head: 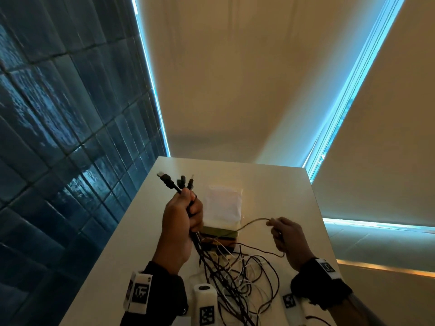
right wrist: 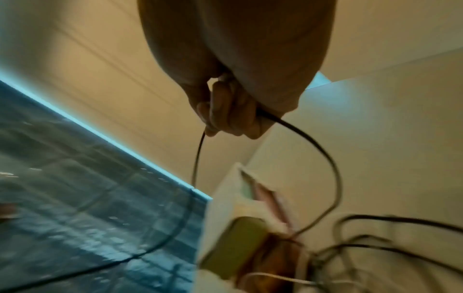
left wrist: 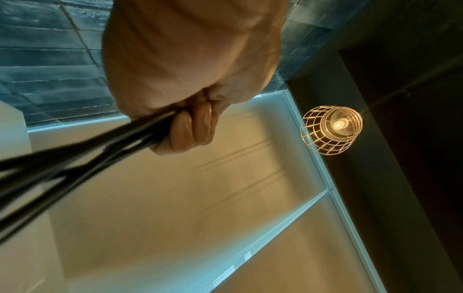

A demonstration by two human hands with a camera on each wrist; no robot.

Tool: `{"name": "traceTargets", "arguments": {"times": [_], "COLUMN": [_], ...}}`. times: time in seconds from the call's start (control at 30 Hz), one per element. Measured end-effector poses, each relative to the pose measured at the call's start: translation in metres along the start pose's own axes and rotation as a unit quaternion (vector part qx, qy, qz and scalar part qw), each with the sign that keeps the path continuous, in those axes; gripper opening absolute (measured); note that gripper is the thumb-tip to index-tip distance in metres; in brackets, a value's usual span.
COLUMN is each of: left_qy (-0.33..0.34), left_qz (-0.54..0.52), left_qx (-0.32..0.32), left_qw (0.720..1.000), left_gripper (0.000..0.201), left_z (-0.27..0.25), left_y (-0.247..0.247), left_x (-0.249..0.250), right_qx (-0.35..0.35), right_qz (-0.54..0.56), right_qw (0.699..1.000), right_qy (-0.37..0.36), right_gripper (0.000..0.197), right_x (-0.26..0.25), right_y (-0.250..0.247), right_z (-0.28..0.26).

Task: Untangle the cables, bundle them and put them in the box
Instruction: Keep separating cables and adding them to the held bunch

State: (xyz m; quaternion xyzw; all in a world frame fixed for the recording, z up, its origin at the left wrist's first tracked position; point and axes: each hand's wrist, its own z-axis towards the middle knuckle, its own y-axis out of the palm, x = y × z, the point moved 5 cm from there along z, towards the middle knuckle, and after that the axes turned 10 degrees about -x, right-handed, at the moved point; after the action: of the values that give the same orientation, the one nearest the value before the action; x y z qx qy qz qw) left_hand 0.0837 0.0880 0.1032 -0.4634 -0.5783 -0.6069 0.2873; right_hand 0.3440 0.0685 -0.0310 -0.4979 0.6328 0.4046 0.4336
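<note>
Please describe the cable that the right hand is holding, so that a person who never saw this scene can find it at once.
Start at the white table, where a tangle of cables lies near its front edge. To the right of the tangle, the right hand is raised and pinches one thin dark cable. Unlike the thick black bundle in the left hand, it is a single strand arching alone toward the box.

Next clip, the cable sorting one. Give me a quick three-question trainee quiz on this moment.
1. True or false: the left hand grips several black cables with the plug ends sticking up above the fist.
2. The right hand holds: A) a white cable, B) one thin dark cable, C) nothing.
3. Where does the tangle of loose cables lie?

Key: 1 true; 2 B; 3 on the white table, between the two wrists.
</note>
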Motion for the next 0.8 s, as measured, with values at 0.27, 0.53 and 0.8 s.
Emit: {"name": "traceTargets", "arguments": {"times": [0.27,0.53,0.8], "left_qy": [-0.077,-0.040,0.007], "left_qz": [0.047,-0.155,-0.161], "left_qx": [0.029,0.031,-0.015], "left_qw": [0.995,0.987,0.987], "left_gripper": [0.029,0.027,0.031], "left_z": [0.000,0.004,0.004], "left_y": [0.017,0.013,0.004], "left_x": [-0.025,-0.014,0.008], "right_qx": [-0.232,-0.318,-0.234], "right_qz": [-0.002,-0.055,-0.093], "right_qw": [0.962,0.940,0.965], "right_qy": [-0.142,-0.116,-0.075], "right_gripper": [0.009,0.010,0.025], "right_x": [-0.094,-0.069,-0.019], "right_y": [0.098,0.119,0.074], "right_z": [-0.068,-0.093,-0.065]}}
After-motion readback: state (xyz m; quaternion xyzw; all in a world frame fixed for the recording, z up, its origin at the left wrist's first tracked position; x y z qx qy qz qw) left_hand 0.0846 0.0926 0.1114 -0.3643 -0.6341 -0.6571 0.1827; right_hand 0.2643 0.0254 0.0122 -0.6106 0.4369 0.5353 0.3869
